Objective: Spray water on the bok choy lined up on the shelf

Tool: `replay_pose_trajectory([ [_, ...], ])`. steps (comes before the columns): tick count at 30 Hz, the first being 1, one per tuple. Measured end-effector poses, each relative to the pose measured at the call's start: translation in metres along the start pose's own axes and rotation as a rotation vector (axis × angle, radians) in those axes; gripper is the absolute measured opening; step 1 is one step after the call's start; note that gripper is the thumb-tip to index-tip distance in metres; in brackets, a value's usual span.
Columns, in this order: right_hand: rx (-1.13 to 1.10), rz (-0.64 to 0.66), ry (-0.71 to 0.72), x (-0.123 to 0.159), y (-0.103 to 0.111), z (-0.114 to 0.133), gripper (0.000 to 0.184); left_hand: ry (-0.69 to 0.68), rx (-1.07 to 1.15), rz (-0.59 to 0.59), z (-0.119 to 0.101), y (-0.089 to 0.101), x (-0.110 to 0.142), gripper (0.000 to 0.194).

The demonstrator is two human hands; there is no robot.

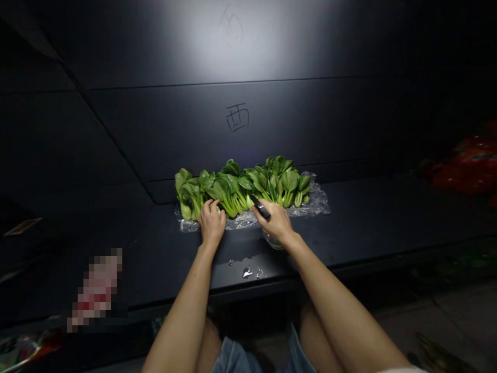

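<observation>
A row of green bok choy [231,189] leans leaf-up against the dark back panel, on crumpled clear plastic film [318,199]. My left hand [212,220] is at the front of the row, its fingers curled round the pale base of one bok choy; the fingers partly hide the stem. In my right hand [275,223] is a spray bottle [276,242] with a black spray head, pointing toward the leaves. My palm and fingers cover most of the bottle, and only its clear bottom shows below.
The dark shelf [163,259] carries a small puddle of water [248,271] near its front edge. A handwritten character [237,117] marks the back panel. Red goods [468,163] lie in shadow at far right. A card [22,227] and a pixelated patch [99,290] are at left.
</observation>
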State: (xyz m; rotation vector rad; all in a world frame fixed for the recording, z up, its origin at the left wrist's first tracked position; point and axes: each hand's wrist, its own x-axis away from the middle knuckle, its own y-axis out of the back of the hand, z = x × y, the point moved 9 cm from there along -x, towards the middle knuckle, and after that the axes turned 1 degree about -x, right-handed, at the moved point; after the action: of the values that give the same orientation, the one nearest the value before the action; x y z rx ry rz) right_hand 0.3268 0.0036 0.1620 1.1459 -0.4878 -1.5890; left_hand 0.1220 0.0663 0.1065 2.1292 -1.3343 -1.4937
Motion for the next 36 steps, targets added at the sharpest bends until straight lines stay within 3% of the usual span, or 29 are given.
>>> replay_pose_trajectory([
  [5,-0.013,-0.029,-0.014,-0.002,-0.003,-0.010,0.027,-0.023,0.026,-0.030,-0.011,0.011,-0.007,0.039],
  [9,-0.073,-0.040,0.037,-0.003,-0.012,-0.005,0.026,0.003,0.055,-0.038,-0.012,0.015,-0.006,0.037],
  [18,-0.102,-0.100,0.080,-0.006,-0.009,0.001,0.032,-0.038,0.067,0.016,-0.014,0.003,-0.002,0.040],
  [26,-0.114,-0.042,0.133,-0.003,-0.007,0.001,0.029,-0.071,0.071,0.045,-0.029,-0.006,-0.002,0.040],
  [36,-0.196,-0.156,0.018,-0.008,0.011,-0.034,0.032,-0.120,0.024,0.040,-0.035,0.001,0.006,0.037],
])
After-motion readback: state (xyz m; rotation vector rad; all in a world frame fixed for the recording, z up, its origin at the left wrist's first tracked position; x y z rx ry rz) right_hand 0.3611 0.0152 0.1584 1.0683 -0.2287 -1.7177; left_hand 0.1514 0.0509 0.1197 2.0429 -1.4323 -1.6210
